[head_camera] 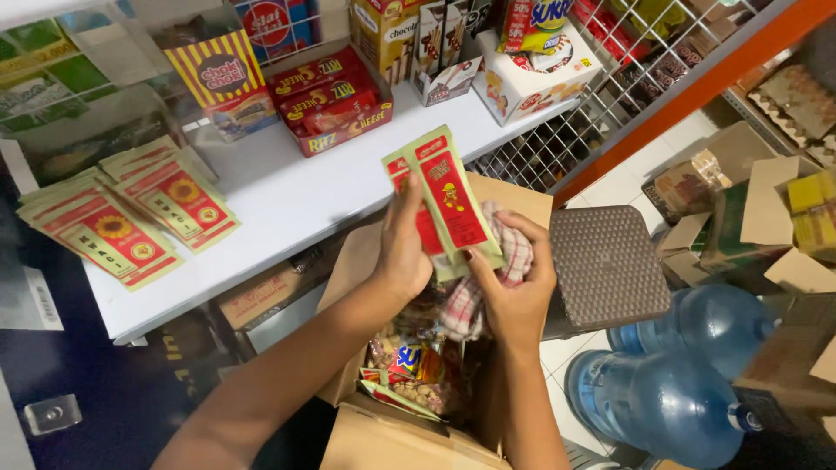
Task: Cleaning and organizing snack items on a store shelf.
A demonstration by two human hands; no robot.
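The left hand [402,248] is closed around the lower part of two flat red-and-green packets [444,202], fingers curled behind them and the thumb side pressed to their left edge, so the packets stand nearly upright and lean a little to the left. The right hand [515,287] grips them from the other side: its thumb lies across the bottom of the front packet, and its fingers are wrapped over a red-and-white checked cloth [488,278] that is bunched between the palm and the packets. Both hands hold the packets just above an open cardboard box [396,435], whose flap rises behind them; inside the box lie more snack bags [409,370], packed loosely. To the left runs a white shelf [287,196], and on it, well apart from the hands, a fanned stack of similar packets with a sunflower picture [131,218] lies flat. Further back on the shelf stand a red carton of crackers [335,100], a striped yellow-and-red box [222,74] and a white carton of snacks [531,74]. To the right of the hands, a dark grey egg tray [610,261] rests near two blue water jugs [679,374] on the tiled floor, with more flattened cardboard boxes [766,218] beyond.
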